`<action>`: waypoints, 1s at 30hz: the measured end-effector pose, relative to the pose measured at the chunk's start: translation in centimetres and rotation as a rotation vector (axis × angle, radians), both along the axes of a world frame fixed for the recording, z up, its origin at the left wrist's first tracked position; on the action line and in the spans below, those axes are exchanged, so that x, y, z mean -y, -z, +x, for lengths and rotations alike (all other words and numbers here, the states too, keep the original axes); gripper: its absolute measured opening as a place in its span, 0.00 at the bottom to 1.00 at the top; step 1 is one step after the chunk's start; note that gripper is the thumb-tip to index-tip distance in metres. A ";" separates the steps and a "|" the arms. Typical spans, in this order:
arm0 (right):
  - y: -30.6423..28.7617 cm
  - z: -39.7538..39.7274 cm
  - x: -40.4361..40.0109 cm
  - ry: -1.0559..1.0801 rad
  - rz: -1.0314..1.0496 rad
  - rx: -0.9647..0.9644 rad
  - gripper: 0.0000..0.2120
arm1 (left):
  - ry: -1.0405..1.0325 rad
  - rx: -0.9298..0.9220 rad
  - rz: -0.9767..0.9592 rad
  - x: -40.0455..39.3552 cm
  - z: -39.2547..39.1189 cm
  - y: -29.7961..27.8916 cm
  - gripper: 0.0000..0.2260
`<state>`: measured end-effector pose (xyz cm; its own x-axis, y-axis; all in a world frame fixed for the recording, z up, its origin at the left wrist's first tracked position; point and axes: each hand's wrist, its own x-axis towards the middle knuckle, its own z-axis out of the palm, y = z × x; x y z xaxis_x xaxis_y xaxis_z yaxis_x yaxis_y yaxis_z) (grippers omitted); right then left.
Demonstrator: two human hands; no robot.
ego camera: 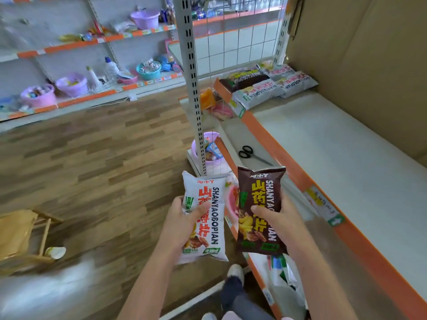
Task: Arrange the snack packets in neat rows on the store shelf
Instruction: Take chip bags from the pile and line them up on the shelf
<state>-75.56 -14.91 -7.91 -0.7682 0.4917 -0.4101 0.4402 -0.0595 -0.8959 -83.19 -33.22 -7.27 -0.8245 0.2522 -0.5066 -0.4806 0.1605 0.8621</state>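
Single head-worn wide-angle view, looking forward and down, close over both forearms, shelf (328, 144) at right

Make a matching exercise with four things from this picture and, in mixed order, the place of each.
Things:
1. white snack packet
2. brown snack packet
3. scissors
4. purple basket

Places:
A. lying on the lower shelf ledge
B. in the right hand
C. behind the slotted shelf post
D. in the left hand

Pairs: 1-D, 2-B, 3-A, 4-C
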 end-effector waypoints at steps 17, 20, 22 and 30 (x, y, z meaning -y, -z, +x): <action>-0.7 -12.5 -10.0 0.173 -0.007 -0.071 0.16 | 0.203 -0.140 -0.037 -11.8 -15.0 -1.4 0.14; -0.4 -14.1 -11.6 0.279 0.018 -0.036 0.17 | 0.311 -0.160 -0.035 -14.5 -18.2 -0.9 0.15; -0.2 -15.2 -12.2 0.350 0.024 -0.017 0.17 | 0.396 -0.165 -0.024 -16.3 -20.6 -0.6 0.17; -0.8 -18.7 -13.6 0.682 0.061 0.035 0.16 | 0.769 -0.347 -0.028 -23.9 -28.3 -0.3 0.22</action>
